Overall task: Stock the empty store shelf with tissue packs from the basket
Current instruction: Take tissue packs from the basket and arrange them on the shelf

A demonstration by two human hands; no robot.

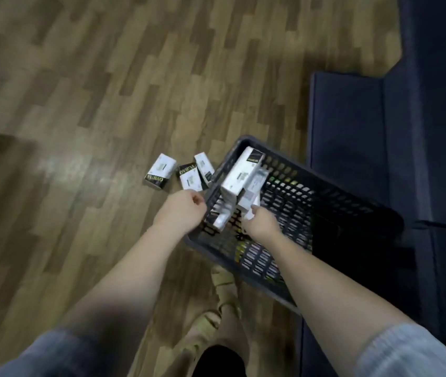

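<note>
Basket: a dark plastic basket with lattice walls [325,197], tilted toward the wooden plank floor [80,104], its open mouth facing the person.

Packs in basket: white tissue packs with black end bands [239,176], leaning against the basket's far-left wall; more packs lie lower, partly hidden by the lattice.

Packs on floor: three white-and-black tissue packs [161,171] lie loose on the floor just beside the basket's left rim, close together.

Left hand: the left hand [182,210] is at the basket's left rim with its fingers curled; whether it grips the rim or holds nothing cannot be told.

Right hand: the right hand [261,221] reaches inside the basket, fingers curled on the lower end of a white pack; the grip itself is blurred.

Shelf: the dark blue shelving unit [352,126] stands just right of the basket; its visible ledge carries no packs.

Stage, judged: early, as no pack shows on the shelf.

Risk 1: the tilt could let the leaning packs slide out after the three on the floor.

Risk 2: pulling one pack from under the stack may topple the rest.

Risk 3: the loose packs lie near the sandalled foot [224,284] and could be stepped on or forgotten.
</note>
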